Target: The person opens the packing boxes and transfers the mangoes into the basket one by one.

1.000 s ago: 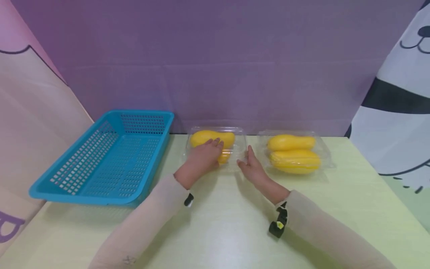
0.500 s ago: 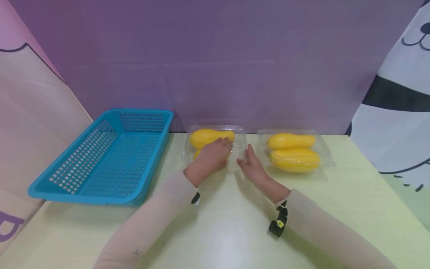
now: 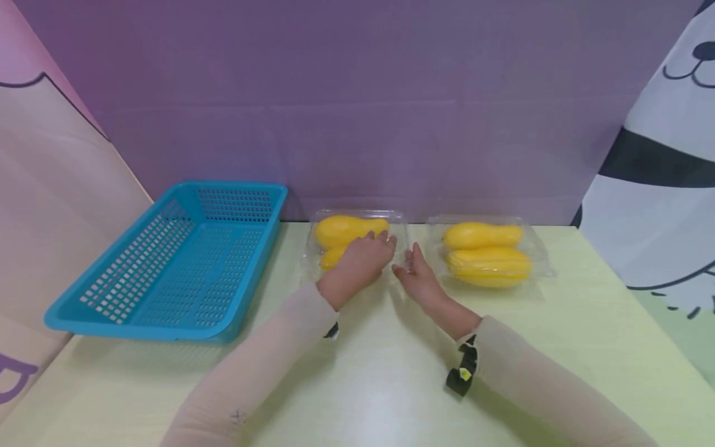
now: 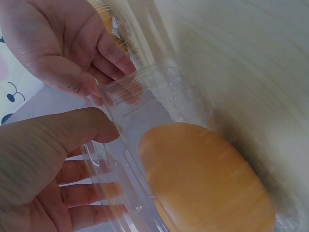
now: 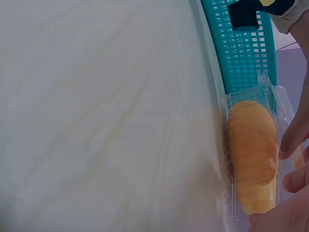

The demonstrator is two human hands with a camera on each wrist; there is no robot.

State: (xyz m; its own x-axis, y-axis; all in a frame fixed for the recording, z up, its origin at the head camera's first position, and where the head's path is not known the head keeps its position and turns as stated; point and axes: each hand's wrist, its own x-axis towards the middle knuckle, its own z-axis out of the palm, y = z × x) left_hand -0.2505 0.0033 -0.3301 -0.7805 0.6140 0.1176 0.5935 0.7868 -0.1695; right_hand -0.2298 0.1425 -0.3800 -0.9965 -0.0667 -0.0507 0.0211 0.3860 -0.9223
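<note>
Two yellow squash-like pieces [image 3: 341,232] lie one behind the other in a clear plastic clamshell box [image 3: 398,218] at the table's back middle. Over the box's front right part rests my left hand [image 3: 363,261], its fingers extended across the lid; in the left wrist view its thumb [image 4: 96,126] lies along the plastic edge. At the right end of the same box, my right hand [image 3: 420,280] touches the corner with thumb and fairly straight fingers apart. The left hand covers part of the front piece. The right wrist view shows both pieces [image 5: 252,140] through the plastic.
Left of the box stands a blue perforated plastic basket [image 3: 223,261]. A second clear box [image 3: 539,248] with two yellow pieces [image 3: 488,267] sits just right of my right hand. A purple cloth [image 3: 357,112] hangs behind the pale table [image 3: 380,385].
My left hand has slid rightward along the lid toward my right hand, uncovering the left part of the front yellow piece. The right hand and both boxes have stayed nearly in place.
</note>
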